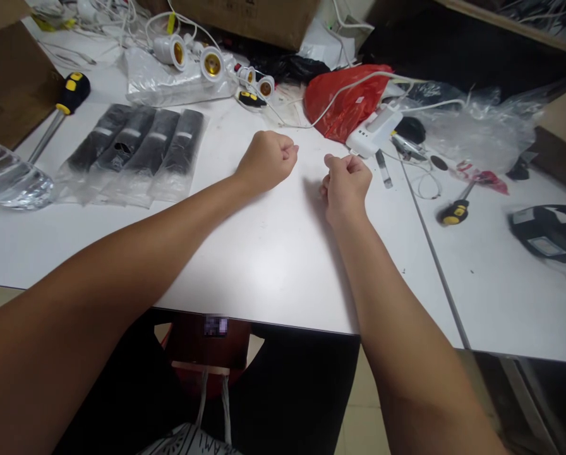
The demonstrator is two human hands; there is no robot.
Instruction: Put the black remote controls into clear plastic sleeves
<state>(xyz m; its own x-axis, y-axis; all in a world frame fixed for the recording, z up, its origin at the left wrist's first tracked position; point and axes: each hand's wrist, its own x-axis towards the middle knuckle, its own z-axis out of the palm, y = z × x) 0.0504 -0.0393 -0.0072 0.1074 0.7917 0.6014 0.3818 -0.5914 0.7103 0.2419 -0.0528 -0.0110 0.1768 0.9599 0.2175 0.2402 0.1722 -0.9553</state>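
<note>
Both my hands are closed over the white table [264, 253], apart from each other. My left hand [268, 161] is curled into a fist, thumb against the bent fingers, and nothing shows in it. To its left lie several black rolled items [143, 142] side by side in clear plastic sleeves, each with a pale band. My right hand [348, 186] is also a loose fist with the thumb over the fingers; no object is seen in it. Just beyond it are a white power strip [371, 134] and a small flat grey strip [384, 169].
At the back are a red plastic bag [342, 101], white lamp sockets [211, 64], cables and a cardboard box [245, 19]. One screwdriver [60, 110] lies left, another screwdriver [456, 208] right. Clear plastic [482, 129] and a black packet [548, 234] are at right. A seam crosses the tabletop.
</note>
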